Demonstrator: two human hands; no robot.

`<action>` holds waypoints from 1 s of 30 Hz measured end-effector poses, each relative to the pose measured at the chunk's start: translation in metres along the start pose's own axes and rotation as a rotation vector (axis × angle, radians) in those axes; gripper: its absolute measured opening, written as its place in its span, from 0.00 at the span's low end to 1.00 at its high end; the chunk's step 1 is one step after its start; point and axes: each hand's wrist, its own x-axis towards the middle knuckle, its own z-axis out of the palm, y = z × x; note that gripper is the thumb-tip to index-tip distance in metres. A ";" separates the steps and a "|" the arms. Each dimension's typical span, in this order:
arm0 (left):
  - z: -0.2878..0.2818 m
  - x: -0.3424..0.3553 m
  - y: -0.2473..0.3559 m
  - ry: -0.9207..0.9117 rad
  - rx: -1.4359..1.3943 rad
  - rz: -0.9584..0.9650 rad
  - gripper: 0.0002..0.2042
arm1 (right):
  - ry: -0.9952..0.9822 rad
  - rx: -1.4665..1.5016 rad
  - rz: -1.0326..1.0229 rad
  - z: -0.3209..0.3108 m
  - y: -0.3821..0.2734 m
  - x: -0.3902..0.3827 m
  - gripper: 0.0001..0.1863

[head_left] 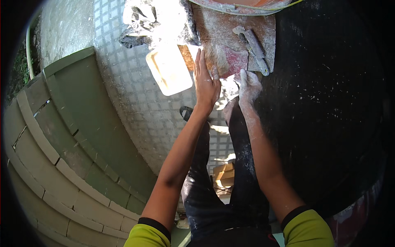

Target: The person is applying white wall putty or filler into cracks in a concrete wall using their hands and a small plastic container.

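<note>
My left hand (206, 85) is stretched out at the near edge of a powdery wooden board (263, 37), its fingers straight and nothing visible in its grip. To its right, my right hand (250, 85) is coated in white powder, with its fingers curled in. A bright, crumpled whitish piece (228, 88) lies between the hands, beside the right fingers; whether they grip it cannot be made out. Just beyond the hands, a reddish, powder-covered sheet (237, 61) rests on the board. A long powder-caked tool with a greyish handle (256, 48) lies on the board's right side.
A pale rectangular tray (168, 71) stands left of my left hand, below a sunlit plastic bag (142, 31). A round basin (251, 9) sits at the far edge. Green panels (94, 111) line the left; a cardboard box (224, 175) shows between my legs.
</note>
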 end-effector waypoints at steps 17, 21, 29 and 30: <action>0.043 0.007 -0.033 0.000 -0.080 0.083 0.30 | -0.021 0.094 0.053 0.015 -0.021 -0.015 0.10; 0.047 0.004 -0.032 -0.006 -0.108 0.078 0.30 | -0.027 0.107 0.063 0.017 -0.020 -0.016 0.09; 0.055 -0.003 -0.009 -0.103 0.000 0.176 0.33 | 0.018 0.134 -0.187 0.014 -0.005 -0.006 0.05; 0.052 -0.003 -0.009 -0.078 0.141 0.200 0.33 | 0.017 0.135 -0.187 0.014 -0.010 -0.008 0.05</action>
